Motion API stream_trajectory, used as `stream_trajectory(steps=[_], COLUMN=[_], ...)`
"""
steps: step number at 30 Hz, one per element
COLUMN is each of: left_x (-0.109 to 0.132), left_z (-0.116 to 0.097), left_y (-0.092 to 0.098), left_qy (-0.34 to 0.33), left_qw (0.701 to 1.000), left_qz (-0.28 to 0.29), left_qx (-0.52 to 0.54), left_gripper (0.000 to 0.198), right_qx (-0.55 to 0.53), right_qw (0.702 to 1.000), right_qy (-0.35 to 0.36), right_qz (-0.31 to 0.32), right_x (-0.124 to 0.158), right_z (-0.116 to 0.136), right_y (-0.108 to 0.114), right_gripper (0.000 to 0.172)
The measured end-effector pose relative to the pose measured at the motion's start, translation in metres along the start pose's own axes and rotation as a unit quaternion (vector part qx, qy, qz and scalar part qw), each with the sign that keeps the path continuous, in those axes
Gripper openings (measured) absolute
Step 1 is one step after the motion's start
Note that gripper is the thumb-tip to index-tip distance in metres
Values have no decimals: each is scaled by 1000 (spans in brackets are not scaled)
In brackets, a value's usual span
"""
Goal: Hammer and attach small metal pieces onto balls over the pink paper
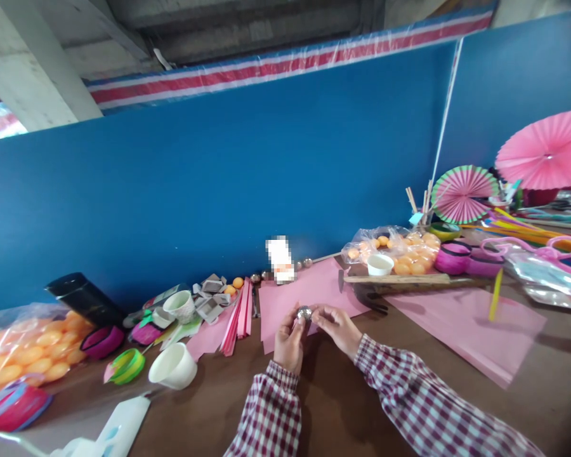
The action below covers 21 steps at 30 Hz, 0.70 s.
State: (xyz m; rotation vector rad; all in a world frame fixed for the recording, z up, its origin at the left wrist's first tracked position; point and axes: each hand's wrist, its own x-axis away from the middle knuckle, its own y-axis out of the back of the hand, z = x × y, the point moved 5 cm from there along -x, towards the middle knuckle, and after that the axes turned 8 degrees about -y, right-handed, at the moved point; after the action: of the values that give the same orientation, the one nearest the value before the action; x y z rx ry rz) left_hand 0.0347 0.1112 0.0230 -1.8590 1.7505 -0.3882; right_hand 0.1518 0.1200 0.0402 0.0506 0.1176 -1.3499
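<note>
A small shiny silver ball (304, 312) is held up over the brown table, between my two hands. My left hand (288, 343) pinches it from the left with thumb and fingers. From the right, the fingertips of my right hand (340, 325) are closed against its side; whether they hold a smaller piece, I cannot tell. Behind the hands lies a sheet of pink paper (314, 292). More silver balls (307, 262) sit in a row along the foot of the blue partition. Folded pink paper strips (244, 311) lie to the left of the sheet.
White cups (172, 366) and a bag of orange balls (38, 349) stand left, near a black cylinder (85, 298). To the right are a wooden-handled hammer (394, 279), another bag of orange balls (416, 251), pink paper (476, 330), pink-handled scissors (547, 251) and paper fans (465, 193).
</note>
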Motion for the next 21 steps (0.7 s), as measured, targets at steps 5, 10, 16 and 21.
stream_trajectory(steps=[5, 10, 16, 21], left_x=[1, 1, 1, 1], left_z=[-2, -2, -2, -1], left_y=[-1, 0, 0, 1], left_qy=[-3, -13, -16, -20], left_qw=[1000, 1000, 1000, 999], left_qz=[-10, 1, 3, 5], left_qx=[-10, -21, -21, -28], left_gripper=[38, 38, 40, 38], right_qx=[-3, -7, -2, -14], right_qw=[1000, 1000, 1000, 1000], right_qy=[-6, -10, -7, -23], right_qz=[2, 8, 8, 16], right_x=[1, 2, 1, 1], right_z=[3, 4, 1, 0], right_y=[-1, -2, 0, -1], right_gripper=[31, 31, 26, 26])
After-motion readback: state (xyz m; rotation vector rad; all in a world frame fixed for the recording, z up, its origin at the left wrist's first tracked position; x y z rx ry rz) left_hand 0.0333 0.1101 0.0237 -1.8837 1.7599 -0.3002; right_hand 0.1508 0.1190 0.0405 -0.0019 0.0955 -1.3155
